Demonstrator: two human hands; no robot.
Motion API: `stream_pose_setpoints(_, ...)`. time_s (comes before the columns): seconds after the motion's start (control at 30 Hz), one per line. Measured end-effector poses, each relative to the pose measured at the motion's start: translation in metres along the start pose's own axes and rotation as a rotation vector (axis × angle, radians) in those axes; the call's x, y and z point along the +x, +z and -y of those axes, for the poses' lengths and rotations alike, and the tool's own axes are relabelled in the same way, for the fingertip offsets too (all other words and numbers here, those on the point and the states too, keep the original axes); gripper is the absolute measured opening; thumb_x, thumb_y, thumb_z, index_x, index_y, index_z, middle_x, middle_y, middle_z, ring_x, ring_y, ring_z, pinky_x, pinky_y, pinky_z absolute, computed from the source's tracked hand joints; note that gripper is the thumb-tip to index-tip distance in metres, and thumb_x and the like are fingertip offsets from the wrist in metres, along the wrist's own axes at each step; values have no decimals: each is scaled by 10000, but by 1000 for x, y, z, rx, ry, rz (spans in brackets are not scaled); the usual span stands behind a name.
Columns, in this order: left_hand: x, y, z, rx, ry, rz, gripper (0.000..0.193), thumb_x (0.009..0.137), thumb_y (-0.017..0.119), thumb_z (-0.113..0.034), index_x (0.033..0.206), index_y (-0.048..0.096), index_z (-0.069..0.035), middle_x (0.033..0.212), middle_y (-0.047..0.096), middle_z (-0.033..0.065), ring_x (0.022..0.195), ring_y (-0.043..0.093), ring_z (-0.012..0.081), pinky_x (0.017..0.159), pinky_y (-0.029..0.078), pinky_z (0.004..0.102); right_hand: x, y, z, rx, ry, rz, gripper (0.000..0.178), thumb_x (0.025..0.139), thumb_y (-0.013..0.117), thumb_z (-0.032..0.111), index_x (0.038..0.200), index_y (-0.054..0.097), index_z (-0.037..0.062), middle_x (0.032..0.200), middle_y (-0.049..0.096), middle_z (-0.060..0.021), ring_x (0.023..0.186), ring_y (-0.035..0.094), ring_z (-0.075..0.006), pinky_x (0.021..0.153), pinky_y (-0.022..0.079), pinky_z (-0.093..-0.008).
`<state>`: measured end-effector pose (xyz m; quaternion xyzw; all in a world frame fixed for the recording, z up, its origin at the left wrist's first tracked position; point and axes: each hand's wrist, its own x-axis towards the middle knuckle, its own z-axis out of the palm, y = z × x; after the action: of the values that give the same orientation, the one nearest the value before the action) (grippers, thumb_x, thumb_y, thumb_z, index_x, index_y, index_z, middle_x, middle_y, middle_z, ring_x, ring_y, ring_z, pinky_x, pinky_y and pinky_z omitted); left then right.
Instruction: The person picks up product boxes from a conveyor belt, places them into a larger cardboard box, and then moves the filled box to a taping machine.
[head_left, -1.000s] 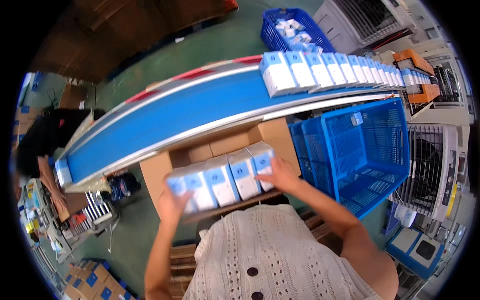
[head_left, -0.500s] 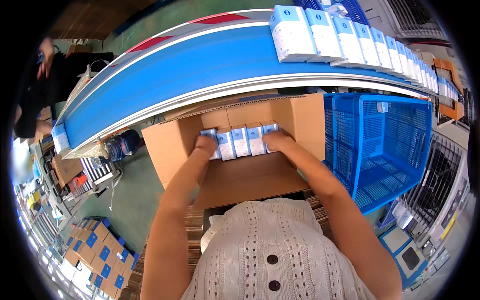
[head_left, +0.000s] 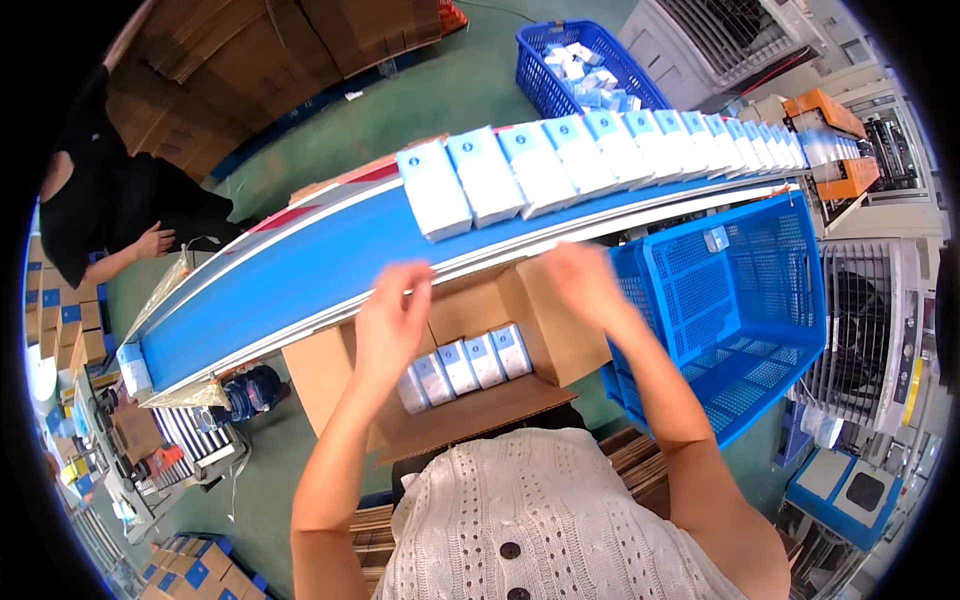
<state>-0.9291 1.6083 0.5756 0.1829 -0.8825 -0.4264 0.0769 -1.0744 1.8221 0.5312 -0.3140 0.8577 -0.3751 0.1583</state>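
Note:
An open brown cardboard carton (head_left: 563,343) stands in front of me, with a row of several white-and-light-blue small boxes (head_left: 459,370) upright inside it. Both hands are raised out of the carton. My left hand (head_left: 393,318) is above the carton's left part by the belt edge, thumb and fingers apart, holding nothing. Over the carton's right flap hovers my right hand (head_left: 583,282), smeared by motion; its finger positions are unclear. Beyond them, a long row of matching small boxes (head_left: 537,172) stands on the blue conveyor belt (head_left: 330,290).
A blue plastic crate (head_left: 648,262) sits right of the carton. Behind the belt is a blue basket (head_left: 527,72) of loose small boxes. A person in black (head_left: 110,200) stands at the far left. Packed cartons (head_left: 205,572) are stacked at lower left.
Both hands have left the boxes inside the carton and moved up toward the belt; those boxes stay in the carton. The belt row reaches farther left, and the whole view has shifted.

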Motion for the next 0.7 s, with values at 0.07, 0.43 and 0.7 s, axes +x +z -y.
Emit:
stream_pose_setpoints(0.07,46,8,-5,178,79,-311,430,785,595,-244,1145,466,-47,1158,462,220,1034,482,321,799,424,360,27,-41,-7,-94,27,-323,165,813,490,108,707,475,-17,711,516,-199,675,506,-389,599,400,-427)
stream_pose_setpoints(0.43,115,40,7,420,-256,-431,621,729,643,-325,1240,379,-91,1342,234,227,1155,336,422,806,387,539,66,-37,-23,-124,-31,-454,154,798,486,81,691,486,-30,740,526,-197,707,508,-377,642,405,-437)
stream_pose_setpoints(0.7,107,17,40,459,-219,-542,473,788,570,-199,1212,391,-92,1318,279,223,1108,422,363,811,437,422,90,-40,-10,-308,-140,-322,173,805,493,108,783,504,-63,853,537,-209,864,502,-372,749,415,-423)
